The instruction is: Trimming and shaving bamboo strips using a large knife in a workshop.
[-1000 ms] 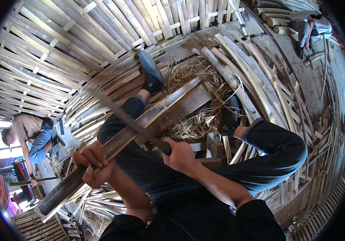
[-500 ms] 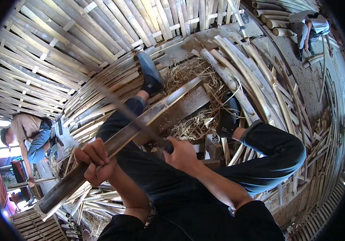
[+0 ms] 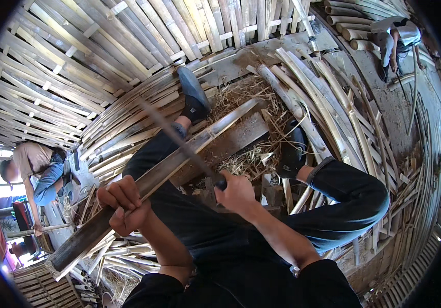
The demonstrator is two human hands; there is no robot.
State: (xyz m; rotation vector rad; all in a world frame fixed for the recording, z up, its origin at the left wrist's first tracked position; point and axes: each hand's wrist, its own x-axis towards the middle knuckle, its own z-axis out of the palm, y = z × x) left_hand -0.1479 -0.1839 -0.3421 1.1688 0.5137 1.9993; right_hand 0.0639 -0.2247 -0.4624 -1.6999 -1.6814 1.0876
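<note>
Brown and split lengthwise, a long bamboo piece is laid slantwise across the left leg in the head view. It is clasped by the curled left hand. A long knife is held in the right hand, fingers wrapped around its dark handle; its blurred blade is crossed over the bamboo, contact unclear.
</note>
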